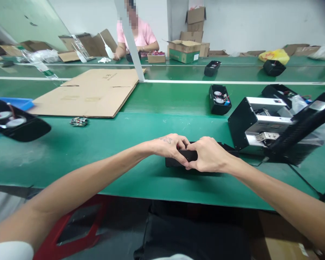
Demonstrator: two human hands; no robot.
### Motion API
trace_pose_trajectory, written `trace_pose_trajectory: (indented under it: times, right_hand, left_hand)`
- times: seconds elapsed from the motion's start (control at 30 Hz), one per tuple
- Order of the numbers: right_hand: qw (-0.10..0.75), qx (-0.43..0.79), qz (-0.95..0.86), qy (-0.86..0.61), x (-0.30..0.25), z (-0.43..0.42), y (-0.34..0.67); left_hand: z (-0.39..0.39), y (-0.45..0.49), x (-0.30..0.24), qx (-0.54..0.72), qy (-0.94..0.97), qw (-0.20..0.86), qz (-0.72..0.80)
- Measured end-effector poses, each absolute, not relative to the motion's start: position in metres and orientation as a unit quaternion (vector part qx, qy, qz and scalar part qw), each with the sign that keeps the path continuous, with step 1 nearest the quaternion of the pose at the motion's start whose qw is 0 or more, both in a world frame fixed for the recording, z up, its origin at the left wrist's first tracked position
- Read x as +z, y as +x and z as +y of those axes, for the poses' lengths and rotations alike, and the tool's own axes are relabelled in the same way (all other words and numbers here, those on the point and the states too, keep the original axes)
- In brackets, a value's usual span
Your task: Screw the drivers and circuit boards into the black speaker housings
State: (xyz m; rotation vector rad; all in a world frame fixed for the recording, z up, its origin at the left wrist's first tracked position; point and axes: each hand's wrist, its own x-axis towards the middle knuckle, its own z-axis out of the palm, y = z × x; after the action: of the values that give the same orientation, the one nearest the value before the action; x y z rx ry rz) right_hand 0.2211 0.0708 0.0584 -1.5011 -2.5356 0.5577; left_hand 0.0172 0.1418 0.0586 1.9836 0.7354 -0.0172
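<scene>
At four o'clock from centre, the black speaker housing (190,155) sits on the bench (141,180), left hand (168,145) and right hand (209,156) both gripping its wall; uneven thumb pressure could tip it.

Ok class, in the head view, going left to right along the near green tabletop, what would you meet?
Black casing at the left edge → small pile of electronic parts → the person's left hand → right hand → black-and-silver machine.
</scene>
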Motion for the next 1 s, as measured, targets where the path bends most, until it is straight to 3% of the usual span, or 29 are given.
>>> trace_pose_trajectory:
  times: [0.4, 0.57, 0.63, 0.7, 0.8, 0.83, 0.9, 1.0]
  right_hand:
    - [0.061, 0.185, -0.847, -0.494, 0.059, 0.067, 0.219]
    - [0.01, 0.187, -0.851, -0.49, 0.086, 0.043, 0.223]
    - [0.078, 0.212, -0.831, -0.508, 0.092, 0.019, 0.238]
    - [0.246, 0.206, -0.746, -0.584, 0.089, -0.008, 0.264]
    - [0.554, 0.007, -0.483, -0.678, 0.068, -0.033, 0.316]
    - [0.605, -0.06, -0.401, -0.686, 0.059, -0.034, 0.334]
    - [0.606, -0.1, -0.346, -0.709, 0.045, -0.024, 0.367]
    - [0.535, -0.002, -0.383, -0.753, 0.035, 0.004, 0.397]
  left_hand:
    - [0.14, 0.017, 0.054, 0.009, 0.837, 0.471, 0.279]
    - [0.124, 0.011, 0.048, 0.028, 0.877, 0.394, 0.275]
    - [0.107, 0.008, 0.04, 0.056, 0.912, 0.314, 0.259]
    - [0.088, 0.004, 0.028, 0.081, 0.938, 0.229, 0.247]
    - [0.063, -0.001, 0.011, 0.118, 0.951, 0.145, 0.245]
    - [0.057, -0.002, 0.007, 0.129, 0.952, 0.128, 0.246]
    - [0.052, -0.004, 0.002, 0.145, 0.951, 0.107, 0.25]
    - [0.051, -0.006, 0.0, 0.15, 0.95, 0.092, 0.258]
